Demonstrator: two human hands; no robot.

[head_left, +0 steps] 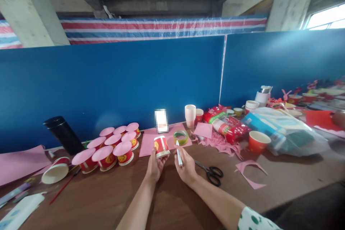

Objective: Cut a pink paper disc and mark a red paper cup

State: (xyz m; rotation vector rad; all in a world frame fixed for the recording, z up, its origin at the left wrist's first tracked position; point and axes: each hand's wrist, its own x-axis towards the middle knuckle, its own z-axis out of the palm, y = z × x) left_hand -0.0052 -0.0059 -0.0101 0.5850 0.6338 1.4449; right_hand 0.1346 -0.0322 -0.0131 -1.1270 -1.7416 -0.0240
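My left hand [155, 167] is wrapped round a red paper cup [161, 146] with a white band and a gold mark, held above the table. In my right hand [187, 167] is a white marker pen [179, 154], pinched with its tip pointing up and away, a little to the right of the cup. Beyond the pen lies a roll of green tape [180, 137] on pink paper [147, 141]. Black-handled scissors [212, 174] rest on the table just right of my right wrist.
Several red cups topped with pink paper discs [105, 153] stand at left, by a black bottle [64, 134]. A cup [56, 170] lies tipped over. At right are pink scraps [219, 146], a red packet [228, 124], another cup [258, 142] and a plastic bag [285, 131]. A blue partition [134, 79] stands behind.
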